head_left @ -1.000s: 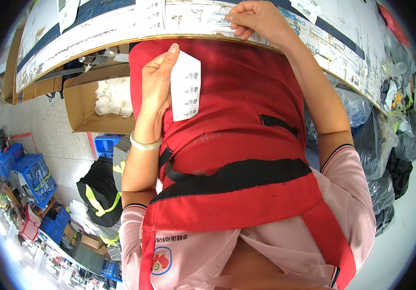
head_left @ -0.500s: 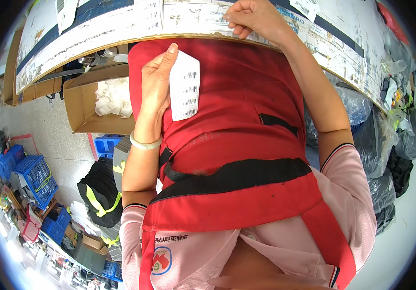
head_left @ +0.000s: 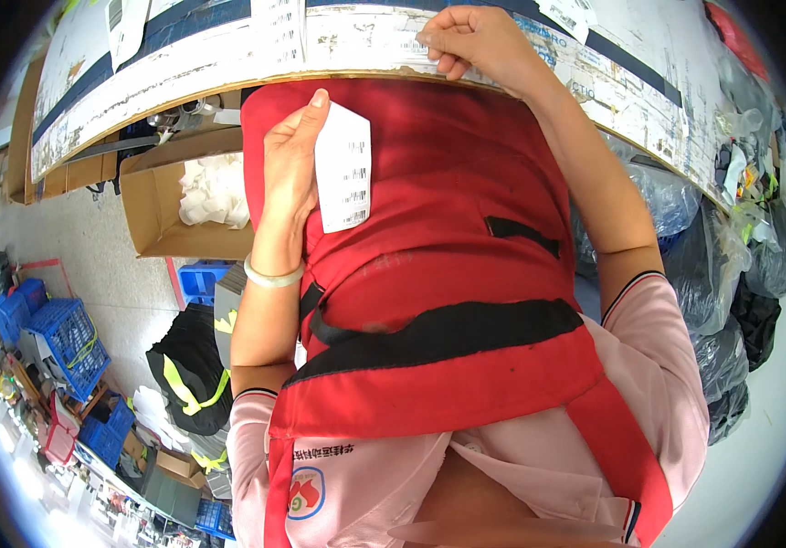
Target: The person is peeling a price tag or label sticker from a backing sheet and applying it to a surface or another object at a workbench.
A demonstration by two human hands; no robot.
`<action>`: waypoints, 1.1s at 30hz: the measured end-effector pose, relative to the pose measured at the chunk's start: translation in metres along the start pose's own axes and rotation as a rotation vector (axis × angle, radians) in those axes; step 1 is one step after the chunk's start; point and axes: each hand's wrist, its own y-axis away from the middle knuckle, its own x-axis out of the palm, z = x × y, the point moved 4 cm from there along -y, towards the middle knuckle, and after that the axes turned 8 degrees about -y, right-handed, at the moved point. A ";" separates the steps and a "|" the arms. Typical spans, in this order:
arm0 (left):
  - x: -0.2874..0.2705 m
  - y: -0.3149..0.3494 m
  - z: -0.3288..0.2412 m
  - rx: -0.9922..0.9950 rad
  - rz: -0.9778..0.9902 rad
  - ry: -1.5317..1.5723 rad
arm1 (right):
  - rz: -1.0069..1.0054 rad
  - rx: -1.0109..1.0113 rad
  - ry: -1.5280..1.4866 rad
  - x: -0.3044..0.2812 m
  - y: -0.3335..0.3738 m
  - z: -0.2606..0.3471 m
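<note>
My left hand (head_left: 290,164) grips a white sheet of barcode labels (head_left: 345,169), thumb on top, in front of the red apron (head_left: 448,192). Several printed barcodes run down the sheet. Over the front edge of the worktable (head_left: 183,75), my right hand (head_left: 480,47) is closed in a pinch, thumb against forefinger. A small white label (head_left: 408,47) lies by its fingertips, and I cannot make out whether the fingers hold it. Left of that hand, a long strip of barcode labels (head_left: 278,32) rests on the table.
Below the table at left, an open cardboard box (head_left: 157,205) holds crumpled white pieces. Blue plastic crates (head_left: 68,342) and a dark bundle tied with yellow-green strips (head_left: 190,365) stand on the floor at left. Clear and dark plastic bags (head_left: 708,274) are piled at right.
The label sheet and my left hand have shifted slightly left and down in the picture. My right hand has moved a little left and down, still pinched above the table edge.
</note>
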 end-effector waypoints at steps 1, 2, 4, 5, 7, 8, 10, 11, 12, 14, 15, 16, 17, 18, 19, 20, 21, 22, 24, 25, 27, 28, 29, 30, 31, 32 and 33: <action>0.000 -0.001 -0.001 0.002 0.012 0.013 | -0.007 -0.030 -0.045 -0.002 0.003 -0.001; 0.000 -0.001 -0.001 0.005 0.021 0.013 | -0.016 -0.034 -0.042 -0.004 0.006 -0.002; 0.001 -0.003 -0.001 -0.008 0.016 -0.003 | -0.037 -0.115 0.134 -0.011 0.012 0.001; 0.001 -0.002 -0.003 -0.017 -0.004 -0.017 | -0.051 -0.118 0.143 -0.017 0.015 0.002; -0.005 0.000 -0.004 -0.021 -0.035 -0.027 | -0.085 -0.161 0.066 -0.034 0.022 0.007; -0.008 0.002 -0.005 -0.009 -0.008 -0.034 | -0.105 -0.163 0.083 -0.052 0.023 0.003; -0.008 0.002 -0.007 0.019 0.017 -0.022 | -0.337 -0.227 0.125 -0.111 0.021 -0.003; -0.005 0.002 -0.008 0.030 0.051 -0.006 | -0.432 -0.203 -0.085 -0.134 0.020 -0.009; 0.000 -0.001 -0.008 0.026 0.072 -0.003 | -0.452 -0.202 -0.077 -0.153 0.020 -0.013; -0.005 0.002 -0.010 0.029 -0.007 0.011 | -0.657 -0.092 0.193 -0.173 0.020 -0.020; -0.005 0.001 -0.010 0.038 -0.011 0.007 | -0.660 -0.091 0.189 -0.178 0.018 -0.025; -0.005 0.002 -0.012 0.038 -0.018 0.003 | -0.691 -0.069 0.309 -0.177 0.015 -0.026; -0.002 0.002 -0.015 0.056 -0.020 0.008 | -0.721 -0.047 0.429 -0.176 0.014 -0.028; 0.001 0.003 -0.017 0.072 -0.020 0.012 | -0.717 -0.045 0.421 -0.175 0.016 -0.030; 0.000 0.004 -0.019 0.061 -0.020 -0.007 | -0.847 -0.163 0.605 -0.167 0.022 -0.022; 0.002 0.006 -0.020 0.062 -0.026 -0.003 | -0.970 -0.287 0.791 -0.150 0.030 -0.005; 0.002 0.005 -0.021 0.067 -0.016 0.003 | -1.011 -0.222 0.782 -0.135 0.038 0.004; -0.004 0.009 -0.019 0.075 -0.033 0.011 | -0.968 -0.233 0.765 -0.117 0.034 0.000; -0.004 0.008 -0.019 0.099 -0.023 -0.008 | -0.760 -0.325 0.745 -0.092 0.038 -0.007; -0.002 0.008 -0.020 0.112 -0.022 0.010 | -0.507 -0.405 0.525 -0.061 0.038 -0.013; 0.002 0.006 -0.019 0.125 -0.017 0.031 | -0.036 -0.339 0.195 0.016 0.050 -0.015; 0.005 0.006 -0.020 0.137 -0.039 0.028 | 0.189 -0.209 0.092 0.050 0.058 -0.015; 0.008 0.005 -0.020 0.147 -0.031 0.023 | 0.256 -0.154 0.014 0.065 0.061 -0.017; 0.009 0.004 -0.020 0.157 -0.024 0.018 | 0.324 -0.099 -0.061 0.077 0.062 -0.022; 0.011 0.003 -0.020 0.155 -0.022 -0.005 | 0.323 -0.089 -0.112 0.082 0.058 -0.026; 0.012 0.005 -0.021 0.158 -0.033 -0.006 | 0.334 -0.090 -0.115 0.084 0.058 -0.025; 0.013 0.008 -0.028 0.281 -0.074 -0.077 | 0.319 -0.078 -0.091 0.082 0.058 -0.023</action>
